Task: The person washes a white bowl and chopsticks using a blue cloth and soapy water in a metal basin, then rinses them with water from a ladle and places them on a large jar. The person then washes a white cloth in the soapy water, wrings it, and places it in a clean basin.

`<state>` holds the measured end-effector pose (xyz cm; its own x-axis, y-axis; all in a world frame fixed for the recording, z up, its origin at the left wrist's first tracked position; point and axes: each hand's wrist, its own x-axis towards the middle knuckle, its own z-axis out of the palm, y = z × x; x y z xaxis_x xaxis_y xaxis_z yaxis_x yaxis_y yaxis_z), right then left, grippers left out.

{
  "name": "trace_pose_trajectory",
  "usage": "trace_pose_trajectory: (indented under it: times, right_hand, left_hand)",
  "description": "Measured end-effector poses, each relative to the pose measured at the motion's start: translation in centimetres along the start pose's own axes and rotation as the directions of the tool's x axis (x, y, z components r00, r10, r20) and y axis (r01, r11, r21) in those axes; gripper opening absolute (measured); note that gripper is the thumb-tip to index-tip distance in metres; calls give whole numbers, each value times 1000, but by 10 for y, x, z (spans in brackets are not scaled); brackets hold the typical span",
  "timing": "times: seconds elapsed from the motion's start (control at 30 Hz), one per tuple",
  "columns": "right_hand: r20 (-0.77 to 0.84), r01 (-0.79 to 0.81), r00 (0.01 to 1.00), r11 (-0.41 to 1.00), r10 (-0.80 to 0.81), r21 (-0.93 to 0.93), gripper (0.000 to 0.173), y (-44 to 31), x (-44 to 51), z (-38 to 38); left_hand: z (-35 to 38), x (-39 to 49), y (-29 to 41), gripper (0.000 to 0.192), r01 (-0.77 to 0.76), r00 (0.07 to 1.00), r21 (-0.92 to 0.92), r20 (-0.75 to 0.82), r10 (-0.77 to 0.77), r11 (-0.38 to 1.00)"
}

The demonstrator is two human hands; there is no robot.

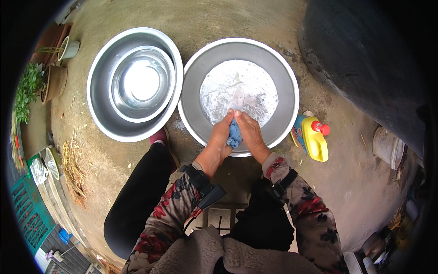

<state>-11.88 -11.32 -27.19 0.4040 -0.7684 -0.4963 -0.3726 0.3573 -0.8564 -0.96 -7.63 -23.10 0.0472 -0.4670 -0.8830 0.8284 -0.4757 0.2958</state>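
My left hand and my right hand are pressed together around a crumpled blue cloth. They hold it over the near side of a wide metal basin. Sudsy water covers the bottom of that basin, and its foam hides most of what lies below. Part of the cloth is hidden between my palms and fingers.
Left of the basin, a smaller metal bowl sits inside another large basin. A yellow detergent bottle with a red cap stands at right. Beyond it are a big dark vat and a white bucket. Straw lies at left.
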Motion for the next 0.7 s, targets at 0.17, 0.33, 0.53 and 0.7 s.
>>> trace_pose_trajectory:
  times: [0.17, 0.33, 0.53, 0.7]
  right_hand:
    - [74, 11, 997, 965, 9, -264, 43, 32, 35, -15]
    - [299, 362, 932, 533, -204, -765, 51, 60, 55, -19]
    - [382, 431, 902, 390, -198, -814, 16, 64, 64, 4]
    - [187, 45, 982, 966, 4, -256, 18, 81, 72, -24]
  left_hand:
    - [-47, -6, 97, 40, -227, 875, -259, 369, 313, 939]
    - [-88, -14, 155, 56, -557, 825, -301, -308, 474, 774]
    - [-60, -1, 102, 39, -509, 861, -217, -115, 496, 833]
    - [-58, 27, 46, 49, -208, 978, -9, -12, 208, 978]
